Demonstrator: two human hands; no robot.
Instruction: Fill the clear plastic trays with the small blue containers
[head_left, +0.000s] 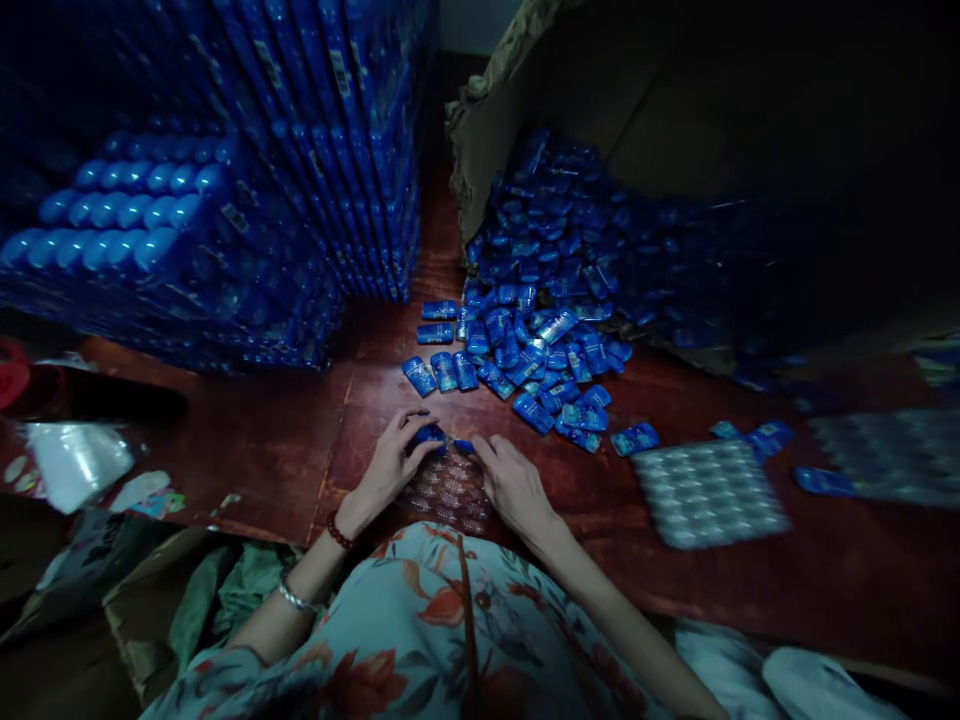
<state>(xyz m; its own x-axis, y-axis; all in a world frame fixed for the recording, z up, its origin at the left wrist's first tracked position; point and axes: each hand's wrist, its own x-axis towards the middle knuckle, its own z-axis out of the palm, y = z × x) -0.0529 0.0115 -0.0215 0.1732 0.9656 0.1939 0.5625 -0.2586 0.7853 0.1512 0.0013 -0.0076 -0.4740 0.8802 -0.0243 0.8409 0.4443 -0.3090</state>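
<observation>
In front of my body a clear plastic tray with moulded cells (448, 492) lies on the red-brown table. At its far edge my left hand (396, 455) has its fingers closed round a small blue packet (430, 434). Beside it my right hand (510, 482) pinches another blue packet (464, 445) over the same edge. The fingers partly cover both packets, and I cannot tell whether they sit in the cells. Just beyond the hands lie several loose blue packets (444, 371) in a short row.
A torn cardboard box (487, 140) on its side spills a heap of blue packets (555, 350). Stacked blue packs (135, 210) rise at the left. Two more clear trays (709, 495) lie at the right. A dark cylinder with a red end (97, 392) lies at the left.
</observation>
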